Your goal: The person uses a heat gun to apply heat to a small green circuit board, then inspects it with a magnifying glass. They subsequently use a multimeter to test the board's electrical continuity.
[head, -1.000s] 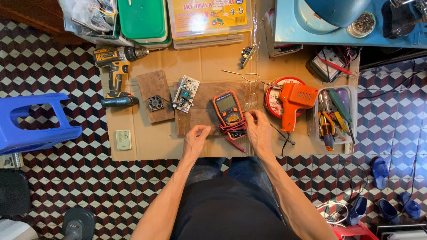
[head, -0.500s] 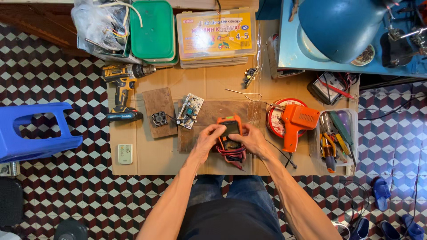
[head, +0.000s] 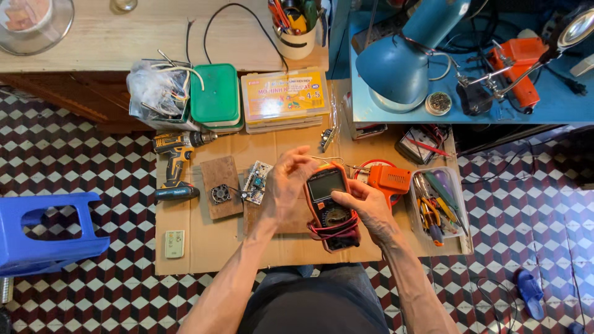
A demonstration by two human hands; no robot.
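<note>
My right hand (head: pixel 366 209) holds an orange and black multimeter (head: pixel 329 201) lifted above the cardboard sheet (head: pixel 204 244), with its red and black test leads wound round the lower end. The thumb rests near the dial. My left hand (head: pixel 286 182) is beside the meter's left edge, fingers apart and curled, holding nothing. A small green circuit board (head: pixel 256 182) and a little fan on a wooden block (head: pixel 221 193) lie just left of that hand.
A yellow cordless drill (head: pixel 175 164) lies at the left. An orange heat tool (head: pixel 387 179) and a clear tray of hand tools (head: pixel 437 207) sit at the right. Green and yellow boxes (head: pixel 247 102) stand behind. A blue stool (head: pixel 46 232), a white remote (head: pixel 174 244) and a blue lamp (head: pixel 402 52) are nearby.
Both hands picked the multimeter up off the cardboard. It is now raised in my right hand, and my left hand has come off it and opened.
</note>
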